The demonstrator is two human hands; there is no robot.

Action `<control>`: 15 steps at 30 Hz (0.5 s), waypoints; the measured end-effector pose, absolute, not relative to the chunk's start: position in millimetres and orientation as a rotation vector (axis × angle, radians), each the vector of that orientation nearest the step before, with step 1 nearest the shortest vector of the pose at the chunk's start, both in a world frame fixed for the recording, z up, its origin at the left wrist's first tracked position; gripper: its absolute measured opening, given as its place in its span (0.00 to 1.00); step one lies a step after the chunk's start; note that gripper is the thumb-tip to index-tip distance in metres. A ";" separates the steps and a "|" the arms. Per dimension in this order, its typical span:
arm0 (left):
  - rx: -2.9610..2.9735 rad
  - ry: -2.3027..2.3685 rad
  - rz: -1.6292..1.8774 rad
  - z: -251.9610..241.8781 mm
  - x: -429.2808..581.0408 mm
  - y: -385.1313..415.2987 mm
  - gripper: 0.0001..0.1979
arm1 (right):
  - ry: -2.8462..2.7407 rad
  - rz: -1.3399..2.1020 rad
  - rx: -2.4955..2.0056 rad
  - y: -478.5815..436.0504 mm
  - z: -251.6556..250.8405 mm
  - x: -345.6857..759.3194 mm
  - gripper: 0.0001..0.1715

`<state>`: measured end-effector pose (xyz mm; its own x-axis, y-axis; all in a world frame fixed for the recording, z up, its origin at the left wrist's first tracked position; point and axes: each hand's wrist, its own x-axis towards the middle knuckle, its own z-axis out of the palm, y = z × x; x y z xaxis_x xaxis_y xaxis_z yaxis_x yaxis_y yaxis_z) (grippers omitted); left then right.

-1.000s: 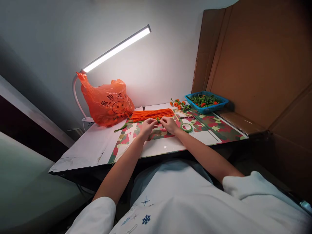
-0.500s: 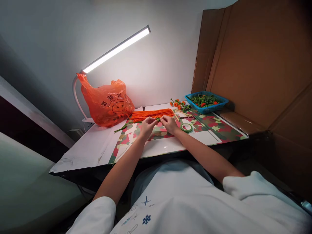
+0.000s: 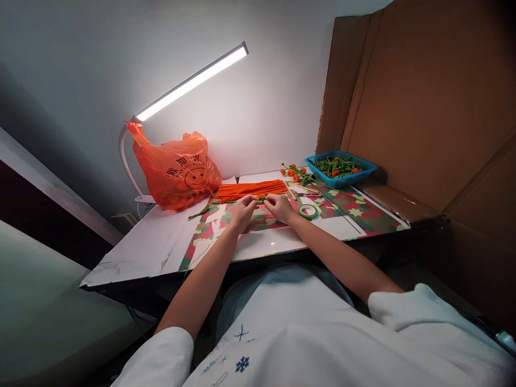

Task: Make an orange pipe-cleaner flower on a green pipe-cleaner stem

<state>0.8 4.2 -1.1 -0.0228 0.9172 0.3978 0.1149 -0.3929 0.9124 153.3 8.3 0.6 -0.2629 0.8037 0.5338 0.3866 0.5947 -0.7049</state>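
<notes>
We see the left hand and the right hand close together over the tabletop, each with thumb and finger pinched on a small green piece between them, just in front of a bundle of orange stems. We judge that it is gripped from both sides so that one hand can steady it while the other works; the fingertips cover most of it, so we cannot tell its exact shape. The stems lie side by side behind the hands, probably to be within easy reach, and a roll of green tape lies flat near the right wrist, likely for the same reason. Around them we find light sticks, a pink-handled tool too small to identify, orange flowers, and a blue basket of green and orange pieces. Green strands lie left of the hands. A lamp slants above, presumably placed to light the fine work. A bulging orange bag crowds the back left, and cardboard walls off the right; neither blocks the hands, though the stems leave little room behind them.
</notes>
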 end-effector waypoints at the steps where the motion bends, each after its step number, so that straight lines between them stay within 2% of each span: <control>1: 1.577 1.106 1.500 -0.9 -0.7 4.9 0.11 | -1.892 0.542 -0.948 7.3 1.8 153.8 0.15; 5: 1.734 1.161 1.477 0.7 -7.2 5.6 0.13 | -1.969 0.506 -0.932 5.9 4.1 157.2 0.14; 15: 1.921 1.260 1.051 5.8 -14.3 1.0 0.18 | -2.205 0.312 -0.877 8.8 2.6 163.5 0.12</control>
<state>-14.3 1.0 5.8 0.2338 0.9292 0.2863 0.4486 -0.3644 0.8160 163.5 8.8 2.6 -0.4999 0.6740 0.5439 0.4965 0.7376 -0.4576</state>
